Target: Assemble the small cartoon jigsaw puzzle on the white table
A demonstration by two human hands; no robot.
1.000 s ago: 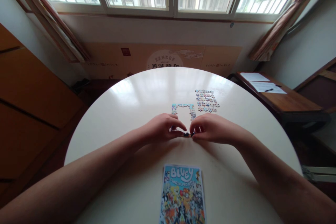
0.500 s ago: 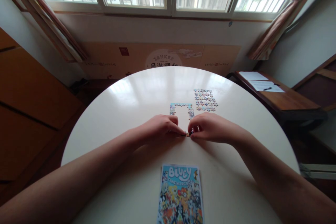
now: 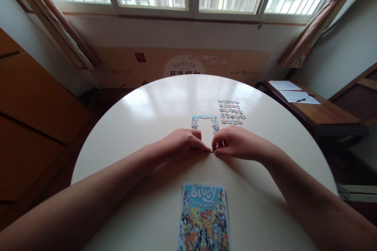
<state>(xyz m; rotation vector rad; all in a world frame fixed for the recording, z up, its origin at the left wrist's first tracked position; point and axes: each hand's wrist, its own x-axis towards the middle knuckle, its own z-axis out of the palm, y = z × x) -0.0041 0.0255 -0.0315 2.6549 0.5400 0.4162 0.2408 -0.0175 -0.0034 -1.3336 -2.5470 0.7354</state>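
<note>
On the white round table, a jigsaw puzzle frame (image 3: 204, 117) of joined edge pieces lies partly hidden behind my hands. My left hand (image 3: 188, 139) rests at its lower left, with the index finger stretched to the bottom edge and pressing on the pieces there. At the lower right corner, my right hand (image 3: 232, 141) pinches a small puzzle piece (image 3: 217, 147) between thumb and fingers. The two hands' fingertips almost meet along the bottom edge. Several loose puzzle pieces (image 3: 231, 112) lie in rows just beyond my right hand.
Nearer to me on the table (image 3: 123, 117) lies a colourful "Bluey Fanzine Project" picture sheet (image 3: 204, 217). To the right stands a wooden side table (image 3: 332, 110) with papers (image 3: 297, 96) and a pen on it. A printed cardboard panel (image 3: 112, 60) leans below the window.
The view has shifted very slightly. Both hands stay at the frame's bottom edge, with hardly any movement of the fingers.
</note>
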